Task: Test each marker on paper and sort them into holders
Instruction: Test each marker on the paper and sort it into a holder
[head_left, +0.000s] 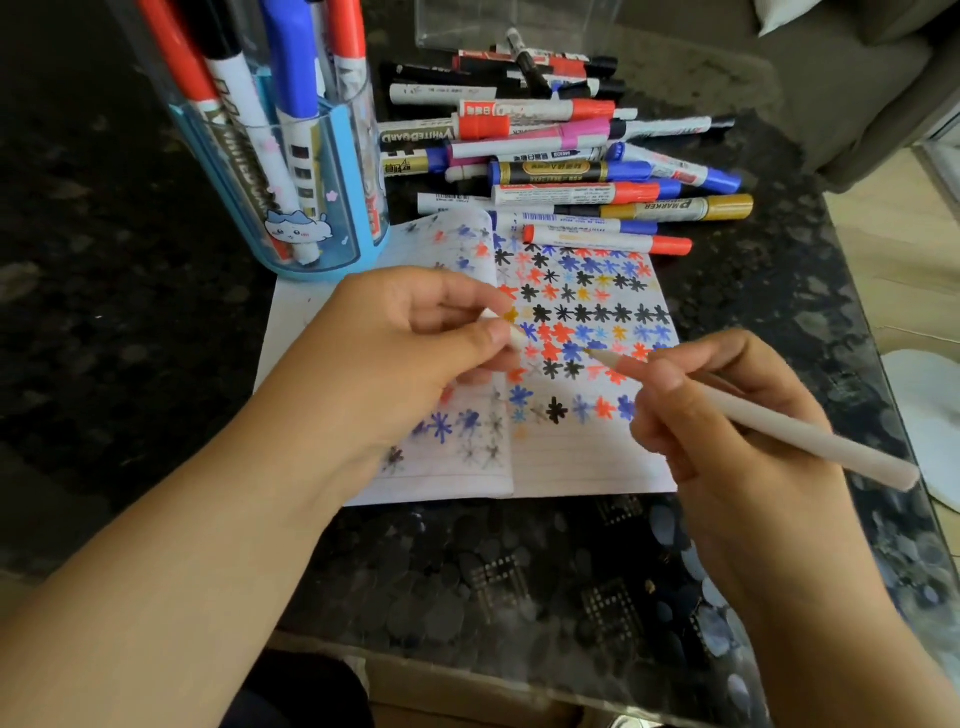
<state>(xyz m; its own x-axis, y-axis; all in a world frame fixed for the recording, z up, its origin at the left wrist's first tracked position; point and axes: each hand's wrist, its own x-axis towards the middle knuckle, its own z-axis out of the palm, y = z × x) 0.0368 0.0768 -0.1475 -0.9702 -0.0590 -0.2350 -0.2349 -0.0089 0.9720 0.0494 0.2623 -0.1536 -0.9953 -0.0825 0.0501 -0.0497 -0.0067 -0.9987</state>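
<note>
My right hand (727, 415) grips a slim cream-white marker (810, 436), uncapped, its fine tip hovering over the lined paper (571, 467). My left hand (405, 343) pinches the marker's white cap (517, 338) between thumb and fingers above the paper's folded edge. The paper is covered with red, blue, black and gold star marks. Behind it lies a pile of loose markers (561, 161) in several colours. A blue see-through holder (291, 171) with a cat picture stands at the back left with several markers in it. A clear box-shaped holder (514, 26) stands behind the pile.
The surface is a dark speckled glass-topped table (467, 582) whose near edge runs along the bottom. A grey sofa (857, 88) is at the upper right. A white object (924, 415) lies on the floor beyond the table's right edge.
</note>
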